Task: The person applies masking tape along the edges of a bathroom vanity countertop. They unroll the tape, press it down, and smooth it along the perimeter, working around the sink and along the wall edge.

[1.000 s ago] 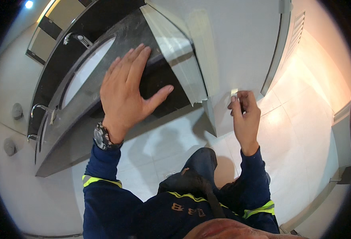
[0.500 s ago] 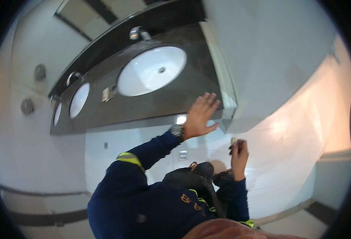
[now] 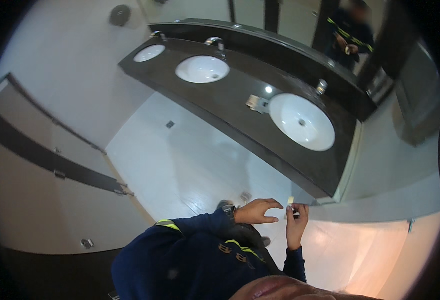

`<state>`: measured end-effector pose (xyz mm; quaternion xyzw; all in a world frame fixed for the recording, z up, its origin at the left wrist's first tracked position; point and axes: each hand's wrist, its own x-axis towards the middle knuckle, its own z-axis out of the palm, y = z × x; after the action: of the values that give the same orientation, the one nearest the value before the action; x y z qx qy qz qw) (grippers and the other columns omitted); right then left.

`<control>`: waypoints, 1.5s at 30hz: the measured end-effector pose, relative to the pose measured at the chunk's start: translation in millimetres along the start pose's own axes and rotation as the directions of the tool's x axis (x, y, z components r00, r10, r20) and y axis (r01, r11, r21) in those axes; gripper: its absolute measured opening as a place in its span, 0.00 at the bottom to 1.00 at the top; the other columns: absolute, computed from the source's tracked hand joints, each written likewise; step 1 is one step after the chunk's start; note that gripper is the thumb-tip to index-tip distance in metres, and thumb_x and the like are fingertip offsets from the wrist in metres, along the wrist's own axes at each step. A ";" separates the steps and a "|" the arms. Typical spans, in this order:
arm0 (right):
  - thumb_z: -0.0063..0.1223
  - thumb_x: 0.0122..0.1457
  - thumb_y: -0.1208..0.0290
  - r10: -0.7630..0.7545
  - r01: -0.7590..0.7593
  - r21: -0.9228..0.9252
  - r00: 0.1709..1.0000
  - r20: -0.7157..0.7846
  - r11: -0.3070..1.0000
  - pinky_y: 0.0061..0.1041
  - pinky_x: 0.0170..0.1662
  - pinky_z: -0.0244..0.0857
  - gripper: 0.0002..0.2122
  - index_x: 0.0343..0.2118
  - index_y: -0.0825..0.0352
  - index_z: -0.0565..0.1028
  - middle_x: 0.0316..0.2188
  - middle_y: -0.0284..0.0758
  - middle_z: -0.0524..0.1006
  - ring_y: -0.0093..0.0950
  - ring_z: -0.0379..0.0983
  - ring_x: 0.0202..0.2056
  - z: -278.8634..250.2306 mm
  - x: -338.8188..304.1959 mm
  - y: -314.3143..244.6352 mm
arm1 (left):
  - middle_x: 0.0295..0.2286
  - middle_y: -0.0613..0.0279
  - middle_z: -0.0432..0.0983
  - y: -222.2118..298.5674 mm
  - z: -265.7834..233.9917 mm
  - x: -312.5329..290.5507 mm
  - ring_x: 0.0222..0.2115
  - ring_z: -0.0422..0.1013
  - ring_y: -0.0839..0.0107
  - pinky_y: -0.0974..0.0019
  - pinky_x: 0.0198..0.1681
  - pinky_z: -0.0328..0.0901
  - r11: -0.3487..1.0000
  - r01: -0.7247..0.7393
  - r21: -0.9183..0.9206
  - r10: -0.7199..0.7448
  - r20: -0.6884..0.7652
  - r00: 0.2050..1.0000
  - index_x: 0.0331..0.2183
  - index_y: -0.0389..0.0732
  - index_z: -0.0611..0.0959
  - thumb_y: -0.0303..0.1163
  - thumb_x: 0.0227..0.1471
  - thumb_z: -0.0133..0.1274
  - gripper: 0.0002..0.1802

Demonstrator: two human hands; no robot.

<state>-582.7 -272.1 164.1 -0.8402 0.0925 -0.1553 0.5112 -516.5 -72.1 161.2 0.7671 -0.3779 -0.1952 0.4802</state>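
Observation:
My right hand (image 3: 297,219) is closed on a small pale-yellow piece (image 3: 290,200), pinched between thumb and fingers, its tip showing above them. Too little of the piece shows to tell its kind. A dark bit shows by the curled fingers, and I cannot make it out. Just left of it, my left hand (image 3: 256,211) is open and holds nothing, with fingers and thumb reaching toward the right hand. Both hands are over the white floor, in front of the dark counter (image 3: 245,127).
Three white basins are set in the counter, the nearest basin (image 3: 292,110) at its right end. Beside it lies a small beige-and-grey packet (image 3: 256,103). A mirror (image 3: 300,22) runs behind. Grey stall doors (image 3: 45,210) stand at left, and a floor drain (image 3: 170,124) lies below the counter.
My left hand has come off the counter's front edge and moved down toward the right hand. The right hand keeps its pale piece. The view has turned left, showing more counter and the stall doors.

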 end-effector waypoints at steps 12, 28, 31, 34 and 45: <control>0.61 0.63 0.75 -0.336 0.106 0.467 0.831 0.444 0.878 0.21 0.38 0.64 0.05 0.38 0.70 0.76 0.35 0.30 0.74 0.19 0.71 0.35 285.1 50.7 -296.1 | 0.41 0.47 0.81 14.3 -266.2 -225.7 0.47 0.77 0.49 0.52 0.52 0.69 0.955 0.028 0.295 0.196 -0.700 0.687 0.44 0.35 0.83 0.34 0.55 0.63 0.17; 0.64 0.63 0.73 -0.320 -0.494 0.446 0.321 0.891 0.746 0.18 0.36 0.64 0.07 0.42 0.68 0.80 0.34 0.28 0.78 0.16 0.69 0.32 687.6 85.4 -444.2 | 0.29 0.50 0.78 -77.2 -518.7 -443.6 0.29 0.73 0.55 0.55 0.37 0.67 0.827 0.548 0.125 -0.058 -0.951 0.304 0.39 0.34 0.82 0.28 0.56 0.56 0.10; 0.64 0.63 0.73 -0.376 -0.417 0.467 0.283 0.882 0.780 0.18 0.37 0.64 0.08 0.42 0.68 0.79 0.35 0.28 0.79 0.17 0.70 0.33 771.8 110.4 -465.1 | 0.22 0.54 0.75 -120.2 -588.0 -465.2 0.26 0.72 0.53 0.54 0.36 0.64 0.801 0.585 0.127 -0.064 -0.953 0.295 0.37 0.37 0.80 0.29 0.55 0.56 0.07; 0.63 0.64 0.72 -0.326 -0.455 0.386 0.208 0.922 0.803 0.20 0.39 0.65 0.08 0.42 0.67 0.78 0.36 0.28 0.78 0.18 0.70 0.35 848.7 143.3 -496.1 | 0.22 0.53 0.74 -150.1 -655.4 -495.5 0.26 0.71 0.52 0.54 0.37 0.64 0.770 0.630 0.101 -0.141 -0.936 0.323 0.36 0.36 0.80 0.29 0.54 0.56 0.08; 0.58 0.68 0.66 -0.350 -0.164 0.370 0.139 0.926 0.914 0.24 0.46 0.71 0.13 0.51 0.67 0.78 0.41 0.31 0.82 0.21 0.77 0.43 1090.8 236.5 -587.5 | 0.24 0.49 0.75 -257.4 -897.6 -577.7 0.28 0.73 0.47 0.52 0.41 0.66 0.738 0.666 0.107 -0.212 -0.900 0.380 0.38 0.35 0.79 0.29 0.55 0.57 0.09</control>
<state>24.1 829.8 257.0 -0.6190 -0.3506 0.3846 0.5882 -189.5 965.1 312.1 0.9225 0.0967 0.1718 0.3320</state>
